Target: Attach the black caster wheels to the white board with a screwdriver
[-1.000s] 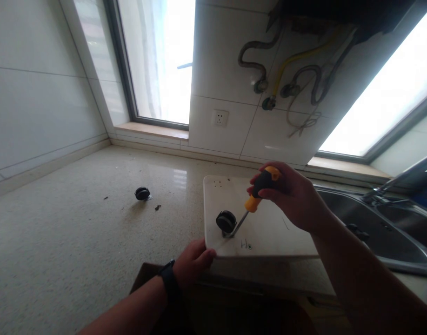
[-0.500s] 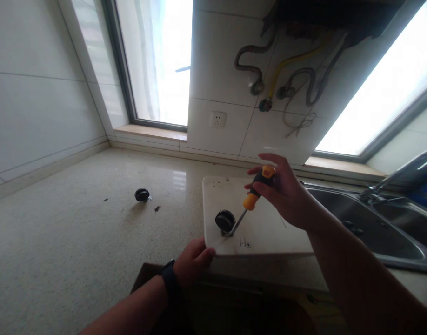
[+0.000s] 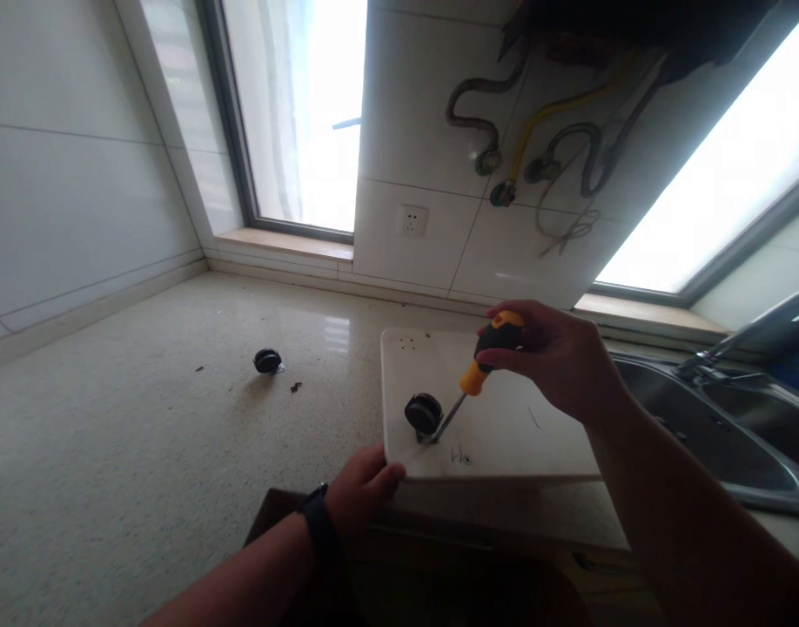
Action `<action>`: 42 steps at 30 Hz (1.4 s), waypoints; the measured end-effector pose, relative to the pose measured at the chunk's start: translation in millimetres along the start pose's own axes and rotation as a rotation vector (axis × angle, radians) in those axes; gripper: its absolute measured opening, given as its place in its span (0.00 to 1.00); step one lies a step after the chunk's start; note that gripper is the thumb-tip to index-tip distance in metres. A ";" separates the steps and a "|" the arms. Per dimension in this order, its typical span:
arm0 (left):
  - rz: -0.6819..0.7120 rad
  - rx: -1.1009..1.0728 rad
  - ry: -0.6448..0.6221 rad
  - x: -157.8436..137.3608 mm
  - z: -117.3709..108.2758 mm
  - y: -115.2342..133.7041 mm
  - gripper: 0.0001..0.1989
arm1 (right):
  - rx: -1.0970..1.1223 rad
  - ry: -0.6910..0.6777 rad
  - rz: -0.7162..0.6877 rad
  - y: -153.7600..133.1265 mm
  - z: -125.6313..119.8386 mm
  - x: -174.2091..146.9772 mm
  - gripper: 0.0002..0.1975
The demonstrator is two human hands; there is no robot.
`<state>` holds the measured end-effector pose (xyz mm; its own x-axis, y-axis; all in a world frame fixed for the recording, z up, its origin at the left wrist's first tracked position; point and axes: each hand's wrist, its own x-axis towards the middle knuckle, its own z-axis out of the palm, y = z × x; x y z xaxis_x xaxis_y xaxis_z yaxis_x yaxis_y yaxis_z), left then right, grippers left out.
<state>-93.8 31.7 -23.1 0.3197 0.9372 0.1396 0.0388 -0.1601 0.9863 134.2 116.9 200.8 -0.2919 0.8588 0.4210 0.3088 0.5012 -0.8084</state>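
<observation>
My right hand (image 3: 549, 353) is closed around the yellow and black handle of a screwdriver (image 3: 476, 376). The slanted shaft runs down to the metal plate at the foot of a black caster wheel (image 3: 424, 413). That caster stands near the left front corner of a white board (image 3: 504, 435) lying on the counter. At that same corner, my left hand (image 3: 365, 483) grips the board's edge, thumb on top; its other fingers are partly hidden. Small holes mark the board's back left corner. A second black caster (image 3: 267, 360) rests on the counter to the left.
Small dark scraps (image 3: 296, 387) lie near the loose caster on the speckled counter (image 3: 177, 453). A steel sink (image 3: 719, 435) with a faucet (image 3: 700, 361) is at the right. Behind, the tiled wall carries a socket (image 3: 412, 221) and hoses (image 3: 468, 87).
My right hand has shifted its hold on the screwdriver handle, and its fingers have curled in around it. My left hand and the caster stay in place; the view has moved slightly.
</observation>
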 end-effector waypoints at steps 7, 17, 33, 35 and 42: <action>-0.001 0.004 -0.003 -0.2 0.5 -0.6 0.31 | -0.413 0.225 -0.102 -4.4 3.1 -8.4 0.23; 0.000 0.026 -0.005 0.0 0.2 1.5 0.33 | 0.296 -0.494 -0.090 16.8 -20.9 12.9 0.26; -0.014 0.039 0.011 -0.7 0.7 -1.6 0.31 | -0.303 0.162 -0.023 2.0 -2.3 -7.6 0.24; -0.009 0.031 0.001 -0.3 1.1 -0.7 0.32 | -0.383 0.113 -0.050 2.2 -6.2 -7.0 0.22; 0.005 0.025 -0.014 0.2 0.8 2.6 0.32 | 0.267 -0.507 -0.019 18.8 -22.6 7.1 0.27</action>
<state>-92.9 31.3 -20.6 0.3335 0.9318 0.1433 0.0604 -0.1728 0.9831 158.4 134.9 197.9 -0.7136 0.6582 0.2399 0.0787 0.4156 -0.9061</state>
